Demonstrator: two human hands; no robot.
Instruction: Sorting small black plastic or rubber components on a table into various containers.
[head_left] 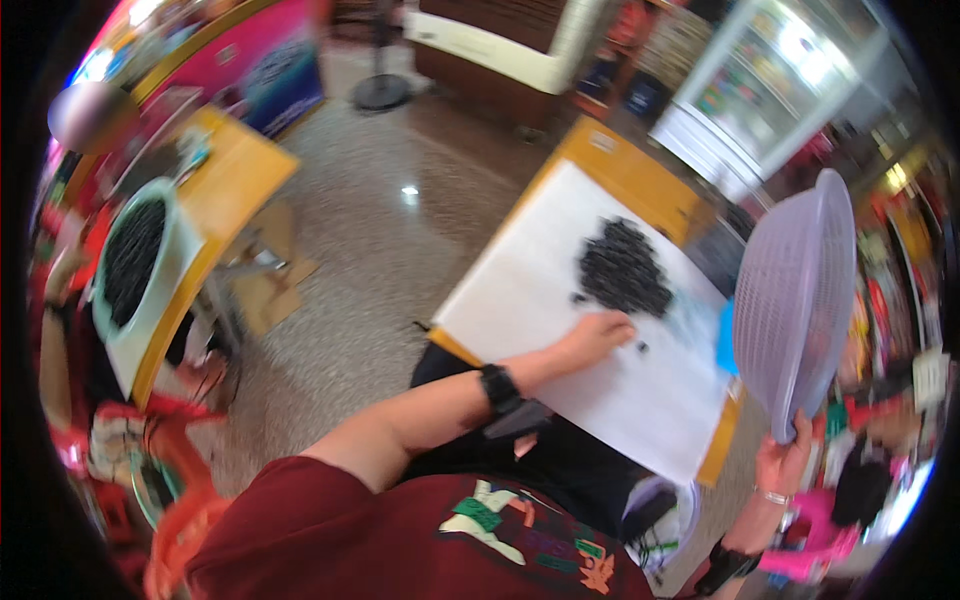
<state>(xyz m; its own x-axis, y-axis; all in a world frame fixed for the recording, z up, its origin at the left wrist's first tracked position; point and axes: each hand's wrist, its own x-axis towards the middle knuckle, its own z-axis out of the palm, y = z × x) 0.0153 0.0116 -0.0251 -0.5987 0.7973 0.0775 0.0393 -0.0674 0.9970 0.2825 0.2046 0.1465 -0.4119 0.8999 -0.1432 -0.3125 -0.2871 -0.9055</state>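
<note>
A pile of small black pieces, too blurred to name, lies on a white sheet over a wooden table. Just in front of the pile, my left hand is low over the sheet with its fingers curled together. Whatever is between them is hidden. One loose black piece lies beside those fingertips. At the right, my right hand grips the rim of a lavender plastic colander, which is tipped up on its side. A bright blue object shows partly behind the colander.
A purple-rimmed bin stands under the table's near right side. At the left, another person sits by a second wooden table with a pale green basin of black pieces. A glass-door fridge stands at the far right.
</note>
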